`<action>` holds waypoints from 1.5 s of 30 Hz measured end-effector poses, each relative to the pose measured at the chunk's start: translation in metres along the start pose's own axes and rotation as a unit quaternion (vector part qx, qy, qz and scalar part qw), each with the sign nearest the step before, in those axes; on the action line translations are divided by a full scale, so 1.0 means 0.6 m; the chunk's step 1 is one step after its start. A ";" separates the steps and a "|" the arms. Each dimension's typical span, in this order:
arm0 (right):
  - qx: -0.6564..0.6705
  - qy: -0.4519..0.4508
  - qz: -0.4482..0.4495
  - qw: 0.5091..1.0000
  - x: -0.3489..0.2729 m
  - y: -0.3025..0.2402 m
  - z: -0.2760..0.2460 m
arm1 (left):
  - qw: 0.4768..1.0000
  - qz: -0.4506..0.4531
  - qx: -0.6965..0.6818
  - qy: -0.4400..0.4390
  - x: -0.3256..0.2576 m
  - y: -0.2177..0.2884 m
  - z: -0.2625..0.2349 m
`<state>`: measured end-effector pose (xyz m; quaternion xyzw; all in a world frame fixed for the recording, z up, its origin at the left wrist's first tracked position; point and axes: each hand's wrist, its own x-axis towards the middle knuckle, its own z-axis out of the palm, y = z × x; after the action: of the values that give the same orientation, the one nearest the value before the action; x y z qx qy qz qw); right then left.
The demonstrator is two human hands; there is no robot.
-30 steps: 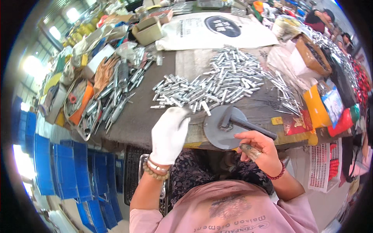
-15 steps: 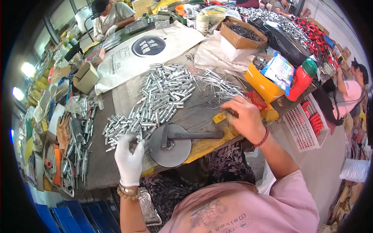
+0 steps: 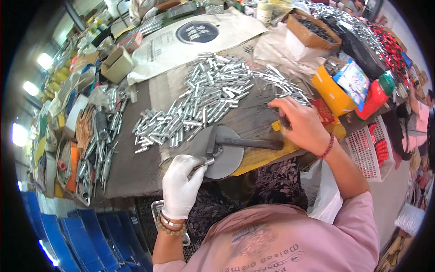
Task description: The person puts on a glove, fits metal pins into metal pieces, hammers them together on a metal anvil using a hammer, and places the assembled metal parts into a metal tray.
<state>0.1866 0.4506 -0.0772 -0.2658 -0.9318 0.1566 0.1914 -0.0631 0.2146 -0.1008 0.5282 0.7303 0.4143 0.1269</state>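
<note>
My left hand [image 3: 183, 186], in a white glove, pinches a short silver metal tube [image 3: 209, 161] over the left side of a round grey metal disc [image 3: 224, 162]. Lying across that disc is a hammer [image 3: 247, 142], its head on the disc and its dark handle pointing right. My bare right hand [image 3: 302, 123] hovers beyond the handle's end, beside the thin metal pins [image 3: 283, 84]. Its fingers are curled together around something dark that I cannot make out. Behind the disc spreads a big heap of silver metal tubes [image 3: 213, 86].
Tools and rods [image 3: 102, 140] crowd the table's left side. A yellow bin [image 3: 333, 90], a red bottle with a green cap [image 3: 376, 95] and a carton of dark pieces [image 3: 315, 34] stand at right. A white basket [image 3: 362, 149] sits beside the table. Other people work nearby.
My left hand has gone from the edge of the tube heap to the disc, now with a metal tube showing in its fingers. My right hand stays near the pins. The whole view has shifted.
</note>
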 end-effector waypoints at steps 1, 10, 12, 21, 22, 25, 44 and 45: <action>0.006 -0.004 -0.004 1.000 -0.003 -0.018 0.011 | 0.999 0.034 0.042 -0.005 0.000 -0.001 0.000; 0.305 -0.010 -0.037 0.952 -0.010 -0.108 0.112 | 0.994 0.064 0.085 0.003 0.003 -0.004 0.006; 0.211 0.027 -0.106 0.971 -0.011 -0.109 0.114 | 0.988 0.098 0.123 0.007 0.001 -0.008 0.004; 0.008 0.054 -0.179 0.982 -0.004 -0.123 0.106 | 0.989 0.097 0.113 0.008 -0.003 -0.011 0.006; 0.008 0.053 -0.186 0.981 -0.005 -0.122 0.106 | 0.989 0.095 0.114 0.008 -0.004 -0.012 0.006; 0.012 0.055 -0.200 0.978 -0.005 -0.117 0.108 | 0.988 0.108 0.109 0.026 -0.006 -0.013 0.010; 0.003 0.067 -0.229 0.971 0.001 -0.114 0.116 | 0.984 0.120 0.122 0.040 -0.020 -0.031 0.019; 0.017 0.077 -0.217 0.973 0.001 -0.110 0.111 | 0.984 0.118 0.129 0.043 -0.019 -0.031 0.023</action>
<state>0.1281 0.3851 -0.1094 -0.0654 -0.9470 0.1059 0.2962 -0.0621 0.2091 -0.1258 0.6044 0.7146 0.3514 -0.0238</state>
